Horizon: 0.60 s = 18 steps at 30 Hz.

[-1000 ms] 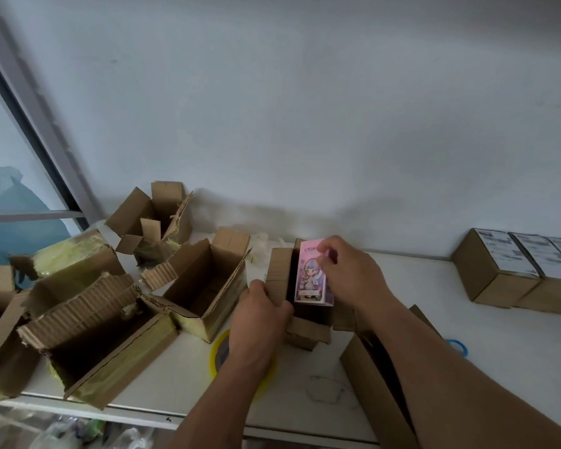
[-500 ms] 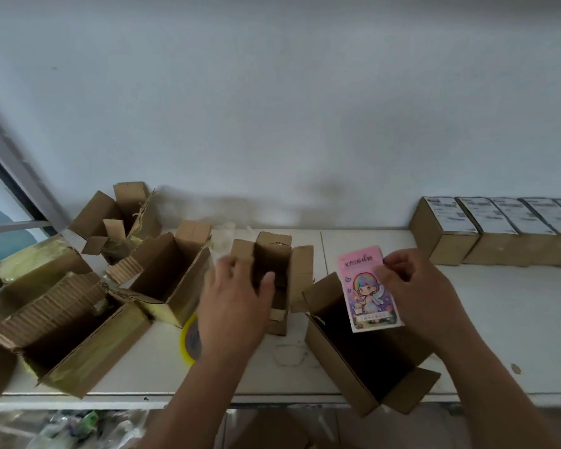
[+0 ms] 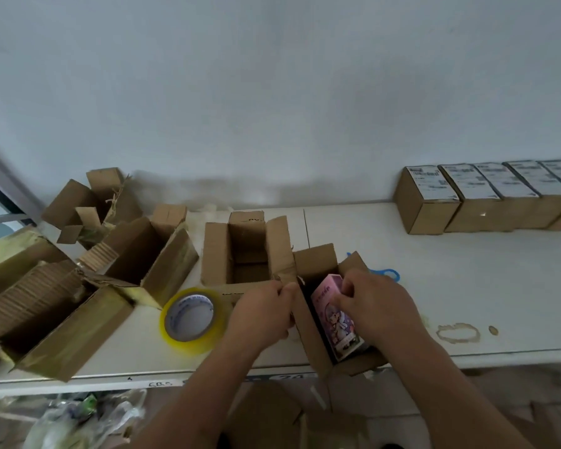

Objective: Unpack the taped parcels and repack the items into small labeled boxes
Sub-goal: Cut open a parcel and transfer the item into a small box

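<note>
White tabletop [image 3: 402,286] against a pale wall; I take the roll of clear tape [image 3: 190,317] as my landmark. Far left of the roll: torn parcels [image 3: 55,306] with yellowish tape on their sides, flaps open. Behind and left of the roll: a further opened parcel [image 3: 149,254]. Just behind and right of the roll: an upright carton [image 3: 248,251], flaps raised, interior dark. Right of the roll: my left hand [image 3: 266,314], fingers curled, pinching the left flap of the small open box [image 3: 318,345] at the table's front edge. Further right: my right hand [image 3: 374,307], fingers closed around the pink illustrated item [image 3: 332,306], which stands tilted and partly inside that box. Behind this hand: a blue ring-shaped object [image 3: 387,273], partly hidden. Far right of the roll, along the wall: a row of sealed boxes with white labels [image 3: 486,196], touching side by side.
</note>
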{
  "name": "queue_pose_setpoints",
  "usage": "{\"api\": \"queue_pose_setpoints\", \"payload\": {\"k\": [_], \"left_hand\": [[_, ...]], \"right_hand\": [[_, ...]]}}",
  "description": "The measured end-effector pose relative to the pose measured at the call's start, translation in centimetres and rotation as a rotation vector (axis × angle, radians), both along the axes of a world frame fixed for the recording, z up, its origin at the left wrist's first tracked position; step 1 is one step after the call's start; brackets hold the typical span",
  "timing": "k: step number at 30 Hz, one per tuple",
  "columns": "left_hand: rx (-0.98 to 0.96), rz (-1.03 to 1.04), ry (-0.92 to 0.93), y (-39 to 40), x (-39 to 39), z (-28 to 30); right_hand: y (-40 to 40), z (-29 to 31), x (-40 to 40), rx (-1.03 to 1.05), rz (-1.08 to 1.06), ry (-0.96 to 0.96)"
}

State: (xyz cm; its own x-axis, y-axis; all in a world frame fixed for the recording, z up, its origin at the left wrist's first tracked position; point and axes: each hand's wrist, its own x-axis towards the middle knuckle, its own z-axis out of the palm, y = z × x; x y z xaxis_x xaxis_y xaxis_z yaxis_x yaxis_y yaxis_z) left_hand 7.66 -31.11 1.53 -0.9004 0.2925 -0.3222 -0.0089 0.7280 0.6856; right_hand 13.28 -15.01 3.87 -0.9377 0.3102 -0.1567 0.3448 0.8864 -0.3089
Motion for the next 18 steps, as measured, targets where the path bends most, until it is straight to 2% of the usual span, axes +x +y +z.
{"api": "queue_pose_setpoints", "payload": {"k": [5,11,18], "left_hand": [[0.061,0.025,-0.024,0.4,-0.4,0.2],[0.085,0.019,-0.038,0.4,-0.4,0.3],[0.119,0.063,-0.03,-0.6,-1.1,1.7]], "right_hand": [[-0.5,-0.9,-0.6,0.07,-0.036,0.012],[-1.3,-2.2,-1.1,0.05,-0.016,-0.067],[-0.7,0.2,-1.2,-0.06,-0.013,0.073]]}}
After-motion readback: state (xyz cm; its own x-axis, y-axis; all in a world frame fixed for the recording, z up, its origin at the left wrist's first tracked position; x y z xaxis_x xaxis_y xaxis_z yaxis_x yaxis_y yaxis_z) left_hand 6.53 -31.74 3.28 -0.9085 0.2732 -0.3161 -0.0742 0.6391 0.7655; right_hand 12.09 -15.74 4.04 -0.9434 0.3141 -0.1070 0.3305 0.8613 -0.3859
